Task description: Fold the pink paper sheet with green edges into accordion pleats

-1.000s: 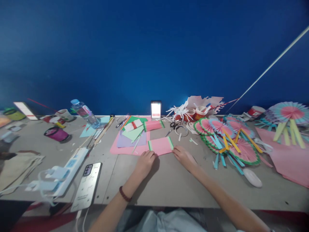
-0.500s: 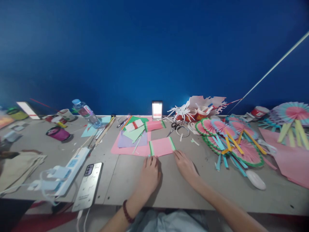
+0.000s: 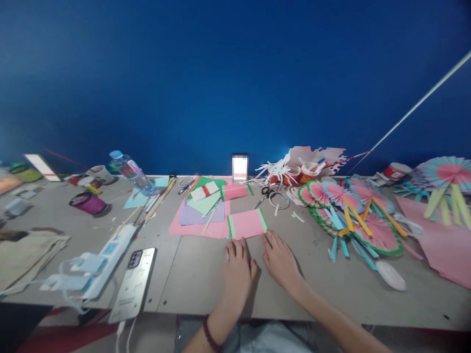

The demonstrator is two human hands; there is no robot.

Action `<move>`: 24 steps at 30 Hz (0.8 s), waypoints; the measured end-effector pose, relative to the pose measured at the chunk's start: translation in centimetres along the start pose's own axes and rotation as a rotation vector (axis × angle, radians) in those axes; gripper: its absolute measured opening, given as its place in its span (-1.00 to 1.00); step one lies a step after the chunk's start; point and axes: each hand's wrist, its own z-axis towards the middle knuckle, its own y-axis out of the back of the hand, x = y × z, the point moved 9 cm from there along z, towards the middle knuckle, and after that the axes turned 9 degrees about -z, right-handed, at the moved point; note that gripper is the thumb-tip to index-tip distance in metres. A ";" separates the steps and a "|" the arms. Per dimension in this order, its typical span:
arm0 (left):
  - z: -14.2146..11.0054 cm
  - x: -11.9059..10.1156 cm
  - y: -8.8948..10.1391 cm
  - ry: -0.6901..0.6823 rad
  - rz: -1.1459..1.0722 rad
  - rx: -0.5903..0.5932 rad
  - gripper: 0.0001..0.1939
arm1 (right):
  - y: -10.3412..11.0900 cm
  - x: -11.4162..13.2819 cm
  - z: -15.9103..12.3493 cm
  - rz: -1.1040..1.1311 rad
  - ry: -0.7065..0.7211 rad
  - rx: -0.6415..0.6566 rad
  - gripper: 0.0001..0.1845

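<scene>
A pink paper rectangle with green strips along its two short sides lies flat in front of me. At its near edge rests my left hand, palm down, the fingertips touching the paper and the thumb apart. My right hand lies at the near right corner, fingers stretched out over the edge. Neither hand grips anything. Just behind the rectangle is a pleated pink paper with green edges. Scissors and a roll of tape sit to its right.
Coloured sheets are stacked left of the rectangle. Several folded paper fans and a white computer mouse lie to the right. Leftward are a phone, a power strip and a leaning water bottle. A lit screen stands against the blue wall.
My left hand has slid right and slightly towards me along the paper's near edge, closer to my right hand. My right hand has shifted slightly left; the paper stays in place.
</scene>
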 end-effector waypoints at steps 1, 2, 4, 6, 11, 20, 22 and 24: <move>0.1 -0.1 0.0 0.013 0.003 0.002 -0.43 | 0.0 0.1 0.0 -0.001 0.009 0.010 -0.42; 0.1 -0.1 0.0 0.021 0.007 0.000 -0.44 | 0.1 0.3 0.1 -0.004 0.023 0.013 -0.42; 0.2 -0.3 0.0 0.033 0.023 -0.010 -0.45 | 0.3 0.5 0.1 -0.016 0.042 0.000 -0.42; 0.3 -0.5 0.0 0.036 0.041 -0.015 -0.45 | 0.4 0.6 0.0 -0.030 0.048 -0.023 -0.42; 0.3 -0.9 0.0 0.012 0.023 -0.023 -0.45 | 0.6 0.7 -0.1 -0.028 0.057 -0.069 -0.35; 0.1 -0.6 -0.8 -0.016 -0.030 -0.081 -0.48 | 0.3 0.9 -0.2 -0.044 0.049 -0.070 -0.39; 0.2 -0.5 -1.0 -0.005 -0.007 -0.064 -0.48 | 0.4 0.9 -0.1 -0.053 0.044 -0.078 -0.38; 0.3 -0.6 -1.0 -0.006 0.054 -0.032 -0.46 | 0.5 0.9 0.0 -0.059 0.045 -0.067 -0.38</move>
